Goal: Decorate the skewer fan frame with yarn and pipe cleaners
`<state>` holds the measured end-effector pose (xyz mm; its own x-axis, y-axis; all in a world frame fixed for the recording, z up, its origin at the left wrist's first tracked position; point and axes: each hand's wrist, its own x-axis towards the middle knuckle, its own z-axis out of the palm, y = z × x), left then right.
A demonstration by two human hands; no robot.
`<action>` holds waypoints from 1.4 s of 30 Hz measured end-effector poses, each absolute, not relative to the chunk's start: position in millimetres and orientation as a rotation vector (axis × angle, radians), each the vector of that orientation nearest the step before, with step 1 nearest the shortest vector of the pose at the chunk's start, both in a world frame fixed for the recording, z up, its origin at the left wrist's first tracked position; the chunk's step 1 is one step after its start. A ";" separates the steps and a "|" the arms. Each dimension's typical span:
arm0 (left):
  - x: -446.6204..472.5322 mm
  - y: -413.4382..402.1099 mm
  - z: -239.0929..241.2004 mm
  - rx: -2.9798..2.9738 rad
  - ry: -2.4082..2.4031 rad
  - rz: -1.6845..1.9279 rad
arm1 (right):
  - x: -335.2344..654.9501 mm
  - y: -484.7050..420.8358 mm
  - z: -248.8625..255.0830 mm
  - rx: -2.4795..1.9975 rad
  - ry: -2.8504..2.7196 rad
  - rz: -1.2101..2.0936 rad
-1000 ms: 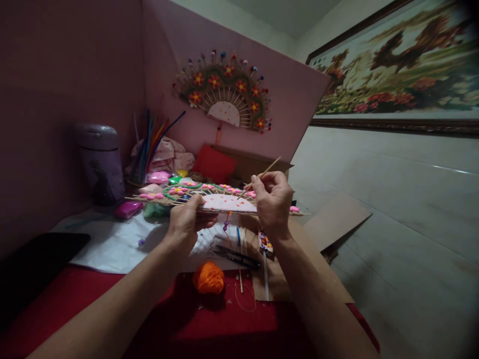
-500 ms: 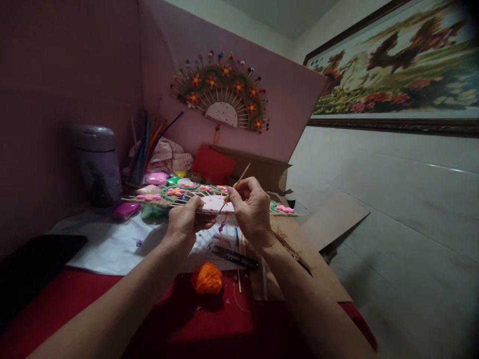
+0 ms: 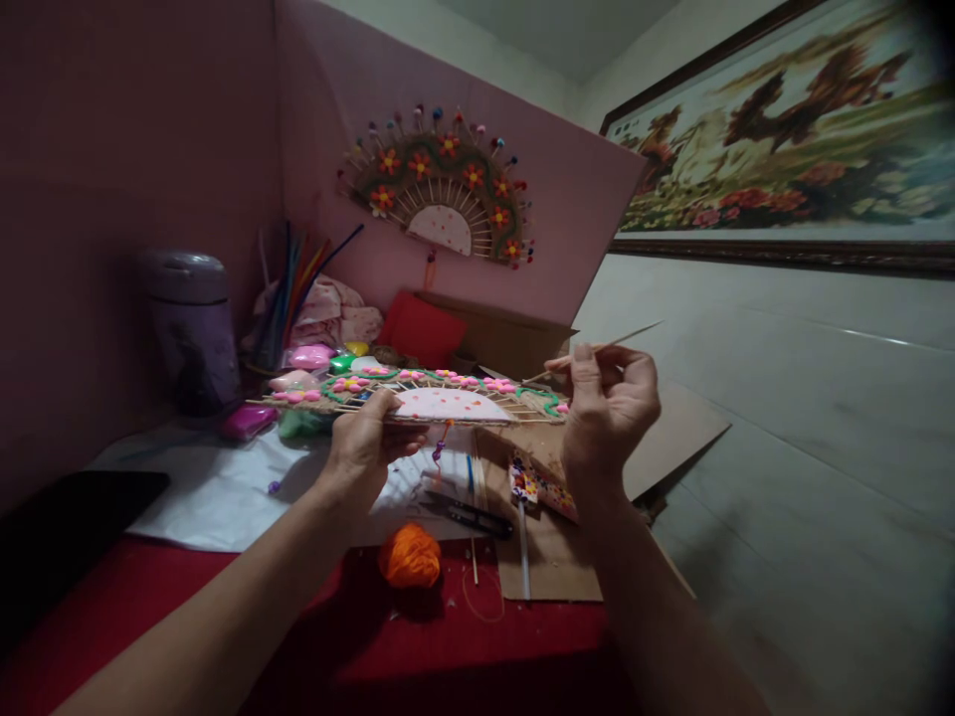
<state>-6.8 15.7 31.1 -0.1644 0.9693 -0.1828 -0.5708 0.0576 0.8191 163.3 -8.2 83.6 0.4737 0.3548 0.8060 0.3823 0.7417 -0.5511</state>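
My left hand [image 3: 367, 438] is closed on the left part of a craft fan [image 3: 452, 405], its thumb on the white dotted half-round centre. The fan is tilted nearly flat, with thin stick ribs, pink clay flowers and a green wavy line along its outer band. From its lower edge hangs an orange string with purple beads [image 3: 439, 450]. Off to the right, my right hand [image 3: 613, 413] pinches a thin wooden stick [image 3: 631, 333] between thumb and fingers. The fan's right end passes close to that hand, and I cannot tell whether they touch.
An orange yarn ball [image 3: 410, 555] and black thread snips [image 3: 477, 517] lie below the fan. Cardboard [image 3: 552, 572] is at the right. Behind stand a purple tumbler [image 3: 192, 333], bagged coloured clay [image 3: 309, 356] and pipe cleaners [image 3: 298, 288]. A finished-looking fan [image 3: 440, 189] hangs on the pink board.
My right hand has moved right, off the fan's white centre, carrying the stick with it. The stick now leans much flatter. My left hand keeps its hold on the fan.
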 end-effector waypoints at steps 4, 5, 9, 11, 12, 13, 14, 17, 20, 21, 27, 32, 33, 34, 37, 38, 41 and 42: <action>-6.7 15.0 33.2 0.538 0.956 1.472 | 162.0 -27.5 81.8 -0.747 -1.100 -0.004; -6.8 14.9 33.5 0.534 0.949 1.470 | 161.3 -32.0 81.5 -0.744 -1.087 -0.018; -7.7 15.5 33.8 0.526 0.939 1.457 | 163.0 -46.8 83.9 -0.709 -0.970 -0.151; -8.1 15.9 33.9 0.523 0.933 1.459 | 165.9 -51.6 84.4 -0.702 -0.933 -0.201; -8.3 16.1 34.0 0.520 0.927 1.464 | 167.6 -53.3 83.4 -0.702 -0.920 -0.216; -8.4 16.2 34.2 0.516 0.924 1.468 | 169.3 -54.6 81.2 -0.699 -0.913 -0.227; -8.5 16.3 34.4 0.512 0.925 1.467 | 171.1 -55.5 77.8 -0.690 -0.911 -0.233; -8.8 16.3 35.0 0.508 0.928 1.470 | 176.8 -56.7 61.4 -0.661 -0.939 -0.237; -9.7 16.4 35.0 0.516 0.893 1.483 | 182.6 -57.0 41.7 -0.731 -1.010 -0.183; -10.1 16.6 34.9 0.516 0.879 1.485 | 184.2 -57.0 35.9 -0.779 -1.034 -0.155; -12.0 15.9 36.5 0.509 0.853 1.486 | 185.7 -60.0 14.8 -0.996 -1.219 0.058; -10.5 11.8 41.5 0.601 0.754 1.618 | 190.7 -64.4 2.9 -0.983 -1.171 -0.092; -10.4 11.0 42.5 0.626 0.730 1.653 | 194.4 -63.7 0.5 -1.006 -1.152 -0.123; -10.5 10.2 43.4 0.652 0.700 1.684 | 199.2 -61.8 -1.6 -1.041 -1.146 -0.147; -12.6 8.5 45.9 0.720 0.609 1.731 | 216.1 -50.1 -5.2 -1.147 -1.337 -0.207; -13.8 8.1 46.8 0.728 0.589 1.741 | 220.8 -44.8 -5.2 -1.160 -1.494 -0.197; -17.3 7.5 49.3 0.716 0.570 1.744 | 223.5 -29.8 -1.3 -1.160 -1.950 -0.092; -18.3 7.4 50.0 0.714 0.567 1.739 | 219.6 -26.1 0.5 -1.180 -2.015 -0.047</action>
<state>-18.3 7.4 50.0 -0.2000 0.9633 0.1790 -0.6730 -0.2679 0.6894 219.6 -26.1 0.5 -0.2607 0.7232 0.6396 0.7524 0.5673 -0.3348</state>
